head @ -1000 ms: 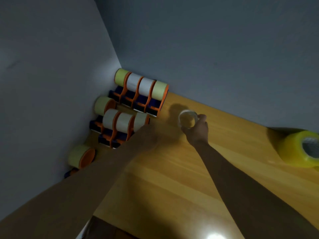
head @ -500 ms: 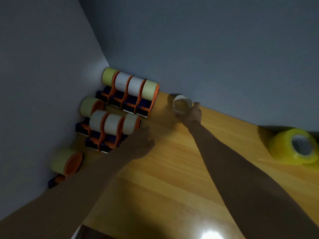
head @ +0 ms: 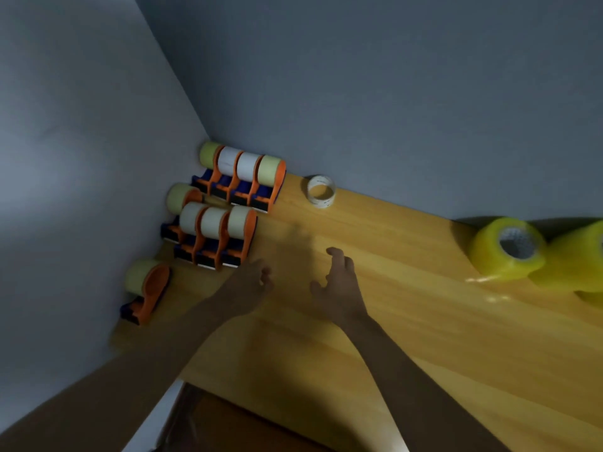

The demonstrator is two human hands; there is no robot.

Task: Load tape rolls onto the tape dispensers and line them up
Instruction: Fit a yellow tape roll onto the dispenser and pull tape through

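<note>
2 bare forearms, no sleeves visible

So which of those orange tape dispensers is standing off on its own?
The nearest dispenser, by the left wall: it stands alone, while the far row and middle row are packed side by side.

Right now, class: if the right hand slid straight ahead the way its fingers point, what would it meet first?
Probably the small clear tape roll by the wall. The right hand points roughly up-table toward it, over bare wood; depth is uncertain.
</note>
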